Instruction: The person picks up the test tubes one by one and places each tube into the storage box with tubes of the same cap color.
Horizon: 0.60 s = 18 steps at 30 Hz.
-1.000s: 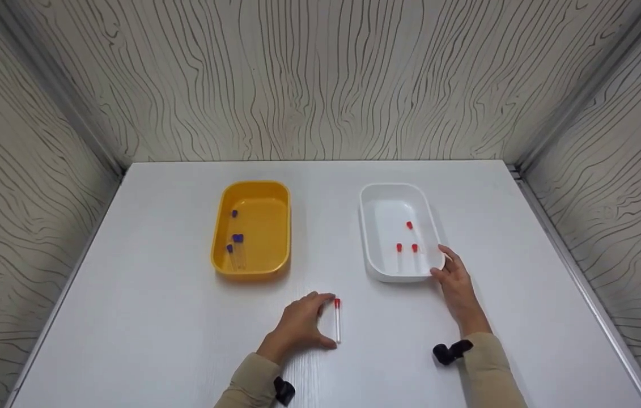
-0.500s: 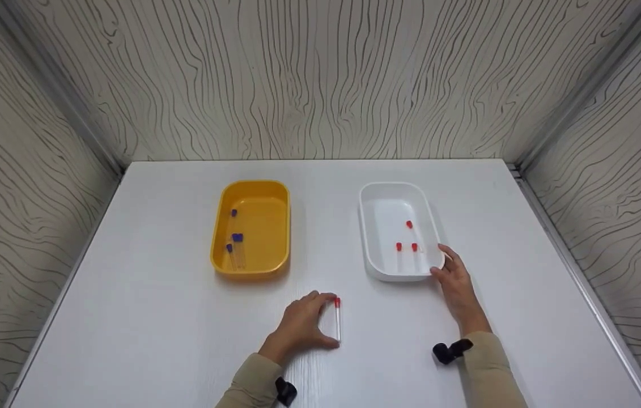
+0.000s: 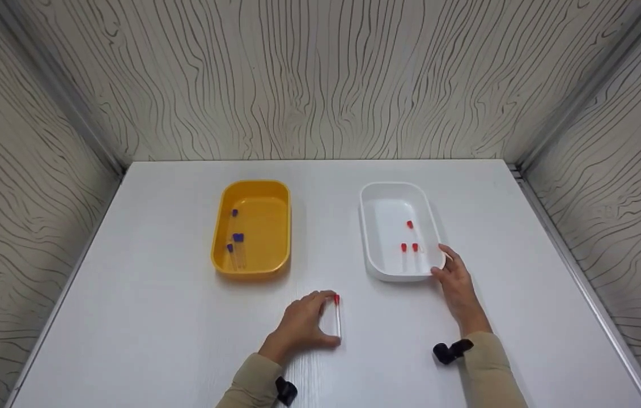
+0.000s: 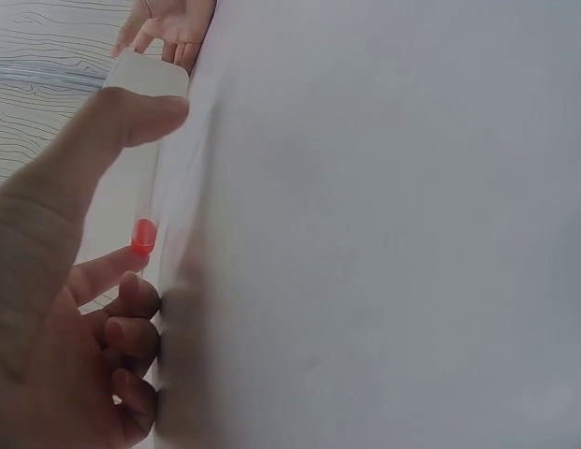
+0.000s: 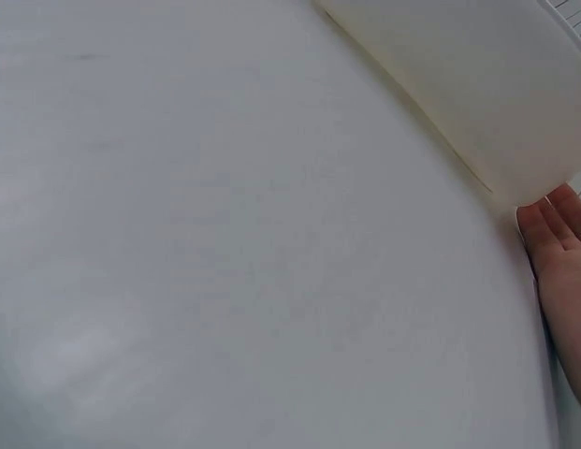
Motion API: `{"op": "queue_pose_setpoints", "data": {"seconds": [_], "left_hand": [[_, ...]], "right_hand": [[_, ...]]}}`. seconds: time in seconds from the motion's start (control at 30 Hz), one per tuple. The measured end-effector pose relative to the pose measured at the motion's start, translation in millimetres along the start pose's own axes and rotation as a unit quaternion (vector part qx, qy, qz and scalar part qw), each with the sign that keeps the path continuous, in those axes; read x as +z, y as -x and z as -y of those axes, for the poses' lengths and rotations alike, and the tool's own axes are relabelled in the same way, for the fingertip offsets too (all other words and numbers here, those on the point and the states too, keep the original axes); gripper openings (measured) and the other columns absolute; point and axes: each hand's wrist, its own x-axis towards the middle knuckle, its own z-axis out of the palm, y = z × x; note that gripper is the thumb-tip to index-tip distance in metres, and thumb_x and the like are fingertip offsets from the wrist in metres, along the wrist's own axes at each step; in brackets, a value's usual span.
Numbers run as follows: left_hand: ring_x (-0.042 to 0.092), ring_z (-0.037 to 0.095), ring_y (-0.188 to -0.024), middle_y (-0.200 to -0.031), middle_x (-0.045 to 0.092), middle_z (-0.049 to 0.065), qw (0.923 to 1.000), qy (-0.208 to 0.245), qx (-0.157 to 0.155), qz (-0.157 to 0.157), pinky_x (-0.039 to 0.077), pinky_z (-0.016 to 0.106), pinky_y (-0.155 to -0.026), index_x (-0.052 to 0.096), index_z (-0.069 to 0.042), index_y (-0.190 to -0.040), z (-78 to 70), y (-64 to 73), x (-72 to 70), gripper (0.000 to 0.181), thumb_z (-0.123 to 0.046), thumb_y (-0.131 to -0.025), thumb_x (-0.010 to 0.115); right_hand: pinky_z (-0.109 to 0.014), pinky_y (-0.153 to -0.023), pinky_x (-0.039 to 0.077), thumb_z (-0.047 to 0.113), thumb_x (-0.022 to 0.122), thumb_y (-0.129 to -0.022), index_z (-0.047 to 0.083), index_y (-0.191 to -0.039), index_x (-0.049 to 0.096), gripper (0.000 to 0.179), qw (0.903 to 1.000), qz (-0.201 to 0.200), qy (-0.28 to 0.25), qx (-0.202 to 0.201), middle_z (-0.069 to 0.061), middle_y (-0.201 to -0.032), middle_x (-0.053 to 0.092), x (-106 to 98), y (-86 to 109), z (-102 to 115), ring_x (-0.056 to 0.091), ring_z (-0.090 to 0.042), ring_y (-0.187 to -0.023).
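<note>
In the head view my left hand [image 3: 303,324] spans a red-capped test tube [image 3: 338,320] near the table's front, its thumb at the clear bottom end and index finger at the cap. The left wrist view shows the red cap [image 4: 144,236] against the index fingertip, with the other fingers curled beside the table. My right hand [image 3: 458,289] holds the near right corner of a white bin [image 3: 374,266], fingers along its side and thumb at the front. Inside that bin lie 3 red-capped tubes [image 3: 415,247].
A yellow bin [image 3: 269,266] stands to the left, holding several blue-capped tubes [image 3: 238,238]. Both bins sit on a white table [image 3: 144,317] enclosed by wood-grain-patterned walls [image 3: 309,79].
My left thumb and index finger have closed in on the tube's two ends, and the tube has shifted slightly. One red-capped tube in the white bin has rolled slightly right. My right hand stays put.
</note>
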Motion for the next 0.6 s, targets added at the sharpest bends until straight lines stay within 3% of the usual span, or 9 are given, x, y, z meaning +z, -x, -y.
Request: {"op": "queue_pose_setpoints", "data": {"seconds": [0.23,0.6], "left_hand": [[0.037,0.003,-0.066,-0.079,0.049,-0.007,0.9992,0.038,-0.005,0.012,0.031,0.018,-0.060,0.049,-0.020,-0.134,-0.1,-4.0,-7.4,0.085,-0.044,-0.061,0.085],[0.037,0.002,-0.064,-0.081,0.058,0.003,0.9991,0.040,0.005,0.011,0.030,0.016,-0.057,0.047,-0.021,-0.135,-5.9,-14.0,-18.6,0.083,-0.045,-0.065,0.085]], "right_hand": [[-0.008,-0.100,0.042,-0.002,0.052,-0.095,0.007,-0.151,0.019,0.066,1.0000,0.005,-0.003,0.001,-0.017,-0.157,0.019,0,0.2,-1,0.042,-0.002,-0.130],[-0.007,-0.099,0.041,0.000,0.054,-0.094,0.006,-0.151,0.018,0.068,1.0000,0.007,-0.004,-0.003,-0.019,-0.157,0.019,-1,0.2,-1,0.041,-0.003,-0.130]]}}
